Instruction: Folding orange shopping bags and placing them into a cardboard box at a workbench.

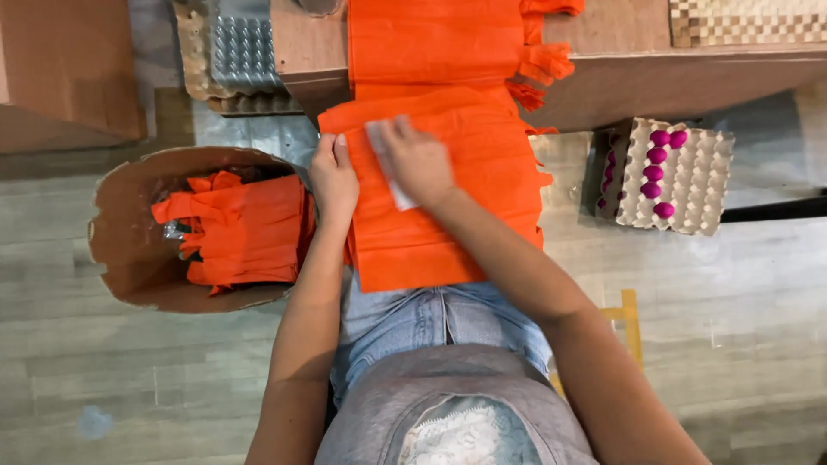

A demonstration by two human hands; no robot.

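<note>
Bright orange all over the crepe sheet (pixel 448 198) on the lap, and the same orange on the fringed stack (pixel 431 39) up on the brown wooden table (pixel 620 77). More orange strips (pixel 237 228) fill the plain brown cardboard box (pixel 121 232). A small white slip (pixel 388 164) lies pale under the right hand (pixel 418 159). Magenta balls (pixel 659 172) dot the beige egg tray (pixel 702 176). Top left, a grey tray (pixel 241 47); top right, a tan-and-cream checkered mat (pixel 745 19). Light blue jeans (pixel 431 319), grey shirt (pixel 448 396).

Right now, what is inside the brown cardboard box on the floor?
The cardboard box holds folded orange paper with some clear plastic beside it. Whatever lies beneath is covered.
</note>
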